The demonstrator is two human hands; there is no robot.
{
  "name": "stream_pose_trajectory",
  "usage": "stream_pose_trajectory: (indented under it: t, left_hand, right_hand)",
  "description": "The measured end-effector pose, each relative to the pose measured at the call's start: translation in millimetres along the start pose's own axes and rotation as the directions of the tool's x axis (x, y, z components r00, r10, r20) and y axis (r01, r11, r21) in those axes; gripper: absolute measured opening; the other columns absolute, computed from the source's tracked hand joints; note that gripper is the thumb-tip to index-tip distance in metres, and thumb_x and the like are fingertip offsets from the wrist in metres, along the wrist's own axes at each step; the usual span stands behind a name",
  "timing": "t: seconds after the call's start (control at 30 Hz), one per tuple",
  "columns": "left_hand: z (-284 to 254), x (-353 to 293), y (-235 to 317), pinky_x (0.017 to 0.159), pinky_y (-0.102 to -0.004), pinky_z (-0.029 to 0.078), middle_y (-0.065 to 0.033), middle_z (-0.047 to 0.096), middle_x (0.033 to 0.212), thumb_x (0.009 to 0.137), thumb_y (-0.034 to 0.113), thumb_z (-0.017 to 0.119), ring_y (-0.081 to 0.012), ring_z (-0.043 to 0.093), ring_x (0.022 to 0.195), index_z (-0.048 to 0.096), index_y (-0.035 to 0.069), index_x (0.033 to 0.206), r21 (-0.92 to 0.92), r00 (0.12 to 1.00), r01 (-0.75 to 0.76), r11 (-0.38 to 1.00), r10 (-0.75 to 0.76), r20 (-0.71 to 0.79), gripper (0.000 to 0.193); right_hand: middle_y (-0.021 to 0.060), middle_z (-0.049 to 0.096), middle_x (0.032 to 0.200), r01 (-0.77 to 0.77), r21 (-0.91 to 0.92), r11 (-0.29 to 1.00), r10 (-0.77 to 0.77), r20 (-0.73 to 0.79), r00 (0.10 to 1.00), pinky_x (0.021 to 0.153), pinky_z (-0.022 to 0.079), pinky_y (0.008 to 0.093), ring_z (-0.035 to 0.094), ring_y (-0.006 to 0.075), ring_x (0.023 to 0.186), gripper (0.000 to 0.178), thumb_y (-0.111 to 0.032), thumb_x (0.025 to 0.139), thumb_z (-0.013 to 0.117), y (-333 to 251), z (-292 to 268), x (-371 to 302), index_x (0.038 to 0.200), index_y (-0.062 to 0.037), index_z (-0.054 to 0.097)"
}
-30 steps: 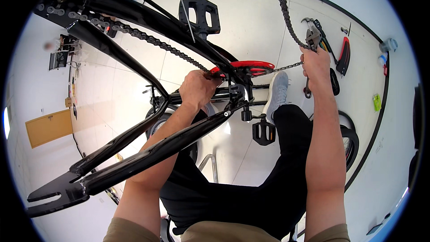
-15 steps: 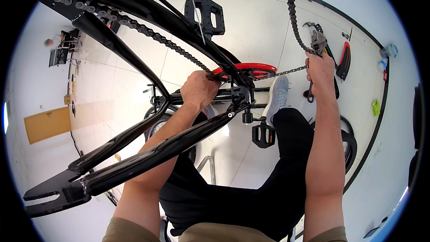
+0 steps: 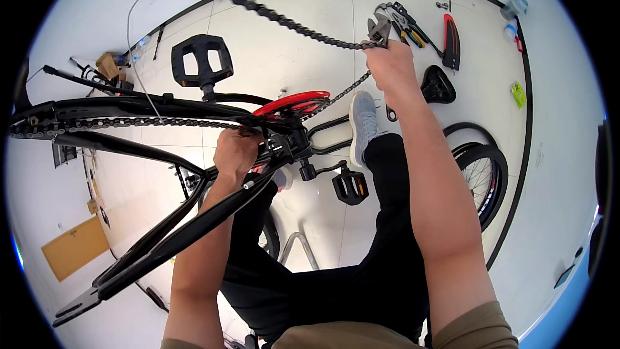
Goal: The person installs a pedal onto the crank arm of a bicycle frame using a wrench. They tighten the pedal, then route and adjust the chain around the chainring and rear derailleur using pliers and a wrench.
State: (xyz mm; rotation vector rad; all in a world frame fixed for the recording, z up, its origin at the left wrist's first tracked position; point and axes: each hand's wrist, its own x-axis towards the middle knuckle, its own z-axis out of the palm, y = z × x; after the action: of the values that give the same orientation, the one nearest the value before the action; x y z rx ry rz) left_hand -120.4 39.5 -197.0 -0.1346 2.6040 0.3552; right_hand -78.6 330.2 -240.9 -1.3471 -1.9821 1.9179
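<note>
A black bicycle frame (image 3: 139, 144) with a red chainring (image 3: 303, 100) slants across the left side. My left hand (image 3: 236, 153) is closed at the chainring's left edge, around the lower run of the bicycle chain (image 3: 282, 21); its fingertips are partly hidden by the frame. My right hand (image 3: 391, 68) is closed around an adjustable wrench (image 3: 381, 28), jaws up, with the chain pinched against it. From there one run goes to the chainring, while another stretches up to the upper left. Two black pedals, one far (image 3: 201, 63) and one near (image 3: 351, 187), sit on the cranks.
On the pale tiled floor beyond my right hand lie pliers (image 3: 413, 32), a red and black folding saw (image 3: 451, 42) and a black saddle (image 3: 439, 84). Wheels (image 3: 481, 181) lie at the right. My shoe (image 3: 364, 126) stands beside the chainring. A thin cable (image 3: 131, 32) hangs near the frame.
The frame has tilted to lie flatter and shifted left, along with the chainring and my left hand. My right hand, still gripping wrench and chain, is further left and higher in view.
</note>
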Motion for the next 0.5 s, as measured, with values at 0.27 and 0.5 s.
stream_pose_trajectory:
  t: [0.27, 0.5]
  left_hand:
    - [4, 11, -10, 0.074, -0.0395, 0.055, -0.0079, 0.077, 0.090, 0.085, 0.028, 0.072, -0.0268, 0.073, 0.082, 0.079, 0.017, 0.104, 0.021, 0.996, -0.079, 0.997, 0.080, -0.032, 0.023]
    - [9, 20, -19, 0.074, -0.0394, 0.056, -0.0072, 0.077, 0.091, 0.086, 0.026, 0.071, -0.0268, 0.073, 0.082, 0.079, 0.019, 0.107, -0.003, 0.983, -0.178, 0.984, 0.178, -0.045, 0.023]
  right_hand:
    - [0.0177, 0.065, 0.076, -0.034, 0.062, 0.997, 0.034, 0.002, 0.999, 0.063, 0.047, 0.0413, 0.059, 0.0246, 0.069, 0.024, -0.014, 0.081, 0.061, -6, -9, -6, 0.084, 0.0089, 0.067]
    - [0.0214, 0.067, 0.082, -0.014, -0.049, 0.999, 0.013, -0.008, 1.000, 0.069, 0.050, 0.0430, 0.064, 0.0294, 0.076, 0.028, -0.017, 0.081, 0.062, 1, -3, 1, 0.088, 0.0094, 0.068]
